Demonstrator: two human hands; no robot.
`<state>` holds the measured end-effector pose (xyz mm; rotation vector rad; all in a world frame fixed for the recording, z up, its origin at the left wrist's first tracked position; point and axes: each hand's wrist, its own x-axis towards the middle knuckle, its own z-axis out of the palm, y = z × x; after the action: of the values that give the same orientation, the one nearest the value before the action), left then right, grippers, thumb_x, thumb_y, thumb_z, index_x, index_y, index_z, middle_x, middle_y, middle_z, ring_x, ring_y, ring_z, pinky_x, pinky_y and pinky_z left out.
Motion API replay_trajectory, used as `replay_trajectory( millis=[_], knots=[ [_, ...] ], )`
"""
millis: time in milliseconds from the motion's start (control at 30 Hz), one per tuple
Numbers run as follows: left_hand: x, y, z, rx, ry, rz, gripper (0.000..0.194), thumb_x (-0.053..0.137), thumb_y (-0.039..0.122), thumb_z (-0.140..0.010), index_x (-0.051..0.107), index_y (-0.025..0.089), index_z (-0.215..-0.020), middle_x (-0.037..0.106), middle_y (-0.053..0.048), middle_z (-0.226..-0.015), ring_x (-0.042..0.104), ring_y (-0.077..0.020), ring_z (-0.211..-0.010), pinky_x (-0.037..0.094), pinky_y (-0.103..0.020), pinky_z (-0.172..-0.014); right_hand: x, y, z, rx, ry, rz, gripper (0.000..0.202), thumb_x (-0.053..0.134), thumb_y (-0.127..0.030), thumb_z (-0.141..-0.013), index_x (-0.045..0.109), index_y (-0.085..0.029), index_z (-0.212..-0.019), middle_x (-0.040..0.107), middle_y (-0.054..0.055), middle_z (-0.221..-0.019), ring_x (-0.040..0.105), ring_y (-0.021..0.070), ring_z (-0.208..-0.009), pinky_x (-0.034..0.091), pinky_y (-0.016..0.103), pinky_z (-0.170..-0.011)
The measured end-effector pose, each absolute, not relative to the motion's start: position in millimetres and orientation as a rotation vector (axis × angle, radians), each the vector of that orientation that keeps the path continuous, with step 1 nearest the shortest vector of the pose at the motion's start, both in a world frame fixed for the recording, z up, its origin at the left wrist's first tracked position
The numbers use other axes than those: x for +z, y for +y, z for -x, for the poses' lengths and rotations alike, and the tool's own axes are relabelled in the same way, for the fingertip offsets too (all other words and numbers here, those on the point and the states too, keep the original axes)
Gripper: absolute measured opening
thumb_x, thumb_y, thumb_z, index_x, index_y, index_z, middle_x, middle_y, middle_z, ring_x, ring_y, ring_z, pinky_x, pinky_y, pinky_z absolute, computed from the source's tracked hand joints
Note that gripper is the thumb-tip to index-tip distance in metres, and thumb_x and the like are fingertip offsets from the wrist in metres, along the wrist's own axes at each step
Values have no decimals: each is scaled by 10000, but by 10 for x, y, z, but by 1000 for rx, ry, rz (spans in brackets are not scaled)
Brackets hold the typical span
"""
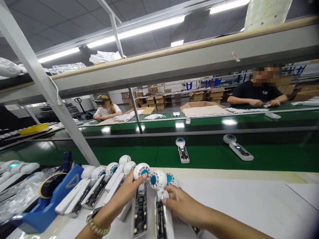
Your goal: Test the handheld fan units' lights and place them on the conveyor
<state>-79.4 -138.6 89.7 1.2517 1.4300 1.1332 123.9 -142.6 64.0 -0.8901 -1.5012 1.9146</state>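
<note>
My left hand [133,186] grips the round head of a white device [141,209], its thumb near the blue centre. The handle of that device shows an open circuit side. Beside it, my right hand [175,199] pinches the neck of a second white device [159,181], whose handle also shows its circuit board. Another device's round head [170,179] peeks out behind my right hand, its handle mostly hidden. To the left, several similar devices [96,192] lie in a row on the white table surface.
A blue tape dispenser [42,212] stands at the left. Two devices [183,152] [240,151] lie on the green conveyor [159,156]. A slanted metal post [62,109] and a shelf [174,63] frame the view. Two people [107,109] [259,91] sit across the line.
</note>
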Motion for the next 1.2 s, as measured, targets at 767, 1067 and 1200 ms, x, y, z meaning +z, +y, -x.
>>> replay_trajectory(
  millis=[767,1067,1200],
  knots=[
    [524,279,13,1015,1663,-1742,278,735,216,-516,505,187,-669,588,-109,-877,519,-338,-1016,374,-362,-860,254,-1424,-2276,2004,-997,879,438,662,-300,-671,425,-207,-1028,544,52,-948,640,223,-736,519,351,-593],
    [487,954,-191,756,1874,-1438,341,709,125,-473,417,190,-635,577,-76,-613,567,-375,-931,431,-370,-726,20,-1391,-3005,1705,-876,796,439,665,-262,-724,471,-216,-1116,536,94,-1118,611,203,-832,504,327,-664],
    [587,825,-261,670,1742,-1305,264,711,209,-576,480,151,-689,548,-42,-544,613,-287,-691,482,-350,-597,-10,-1345,-2977,1677,-917,725,501,712,-291,-695,467,-236,-1129,525,78,-1092,596,210,-849,506,359,-691]
  ],
)
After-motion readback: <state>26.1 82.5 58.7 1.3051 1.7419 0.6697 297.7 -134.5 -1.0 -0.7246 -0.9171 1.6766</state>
